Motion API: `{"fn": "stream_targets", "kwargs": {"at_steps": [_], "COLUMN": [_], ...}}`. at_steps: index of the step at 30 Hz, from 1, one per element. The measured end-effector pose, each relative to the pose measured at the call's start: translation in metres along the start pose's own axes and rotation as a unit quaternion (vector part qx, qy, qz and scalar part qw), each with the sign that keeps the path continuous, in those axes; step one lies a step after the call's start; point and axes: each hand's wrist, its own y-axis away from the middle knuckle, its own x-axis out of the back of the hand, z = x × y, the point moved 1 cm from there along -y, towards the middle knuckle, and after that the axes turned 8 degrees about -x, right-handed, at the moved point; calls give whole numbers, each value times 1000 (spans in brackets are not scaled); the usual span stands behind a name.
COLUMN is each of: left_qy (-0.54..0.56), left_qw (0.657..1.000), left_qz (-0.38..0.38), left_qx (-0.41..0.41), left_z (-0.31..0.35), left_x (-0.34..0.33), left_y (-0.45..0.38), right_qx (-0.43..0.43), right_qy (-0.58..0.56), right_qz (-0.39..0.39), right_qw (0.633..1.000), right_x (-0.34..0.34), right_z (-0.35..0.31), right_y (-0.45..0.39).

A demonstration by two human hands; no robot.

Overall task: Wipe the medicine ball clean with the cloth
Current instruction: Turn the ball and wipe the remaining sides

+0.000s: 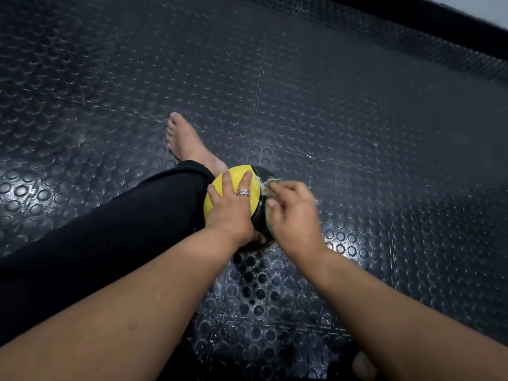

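Our left hand (231,207) lies flat-fingered on the medicine ball (236,185) while our right hand (291,213) grips the cloth (266,185) against its right side.

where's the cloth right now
In the head view the cloth is bunched in the right hand, pressed on the black part of the medicine ball, just right of the left hand.

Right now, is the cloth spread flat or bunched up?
Bunched up: the right hand grips the cloth against the medicine ball, only crumpled edges showing.
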Motion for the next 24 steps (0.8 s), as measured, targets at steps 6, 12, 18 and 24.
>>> {"fn": "stream_targets", "kwargs": {"at_steps": [6, 12, 18, 24], "left_qy": [-12, -14, -16, -42], "left_qw": [1000, 1000, 1000, 999], "left_qz": [4, 3, -5, 16], "left_qx": [-7, -15, -26, -29], "left_z": [2, 2, -4, 4], "left_x": [-5, -3, -2, -8], "left_y": [6, -1, -1, 4], "right_qx": [-29, 20, 127, -2], "right_qy": [56, 80, 55, 22], "right_qz": [-14, -22, 52, 1], "right_qw": [998, 996, 989, 1000], "right_x": [-22, -20, -21, -15], "right_z": [-12, -8, 27, 5], "right_y": [-55, -48, 19, -29]}}
